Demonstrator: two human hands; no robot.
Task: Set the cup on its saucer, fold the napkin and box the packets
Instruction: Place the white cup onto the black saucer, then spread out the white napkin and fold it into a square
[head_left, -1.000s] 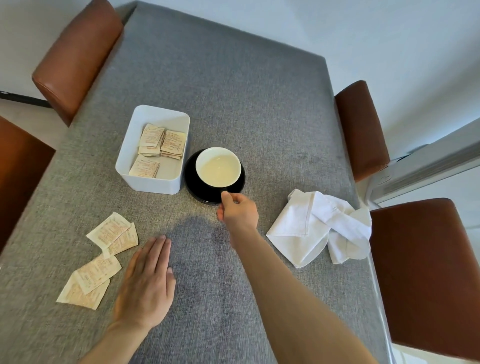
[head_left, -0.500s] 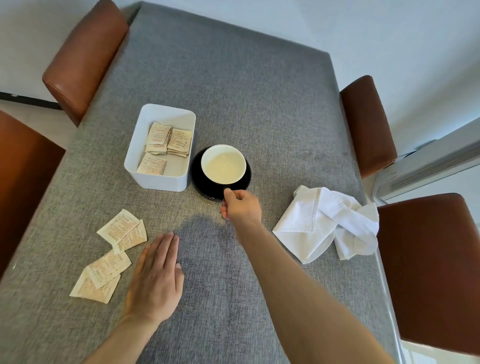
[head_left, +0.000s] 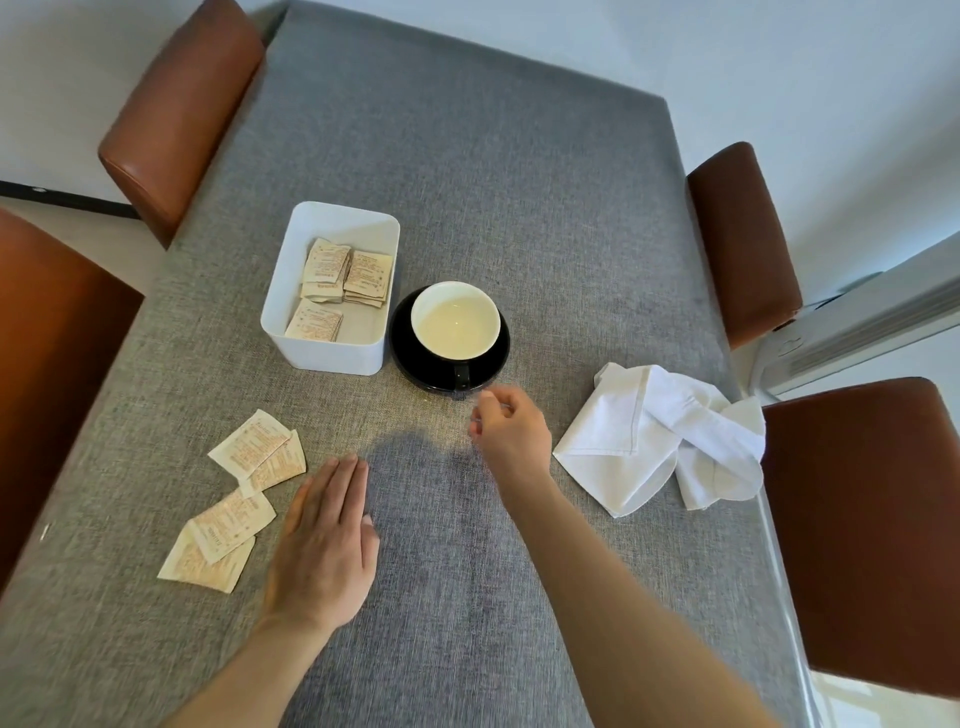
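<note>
right hand off cup handle, loosely curled, empty. left hand flat on table. cup on saucer; napkin unfolded; packets left outside box.

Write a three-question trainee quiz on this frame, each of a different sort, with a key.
1. True or false: the cup stands on the saucer.
2. The napkin is: A folded flat, B crumpled, C in the box.
3. Fill in: the left hand lies ____ on the table, beside loose packets.

Key: 1 true. 2 B. 3 flat. The right hand, loosely curled, holds nothing.
</note>
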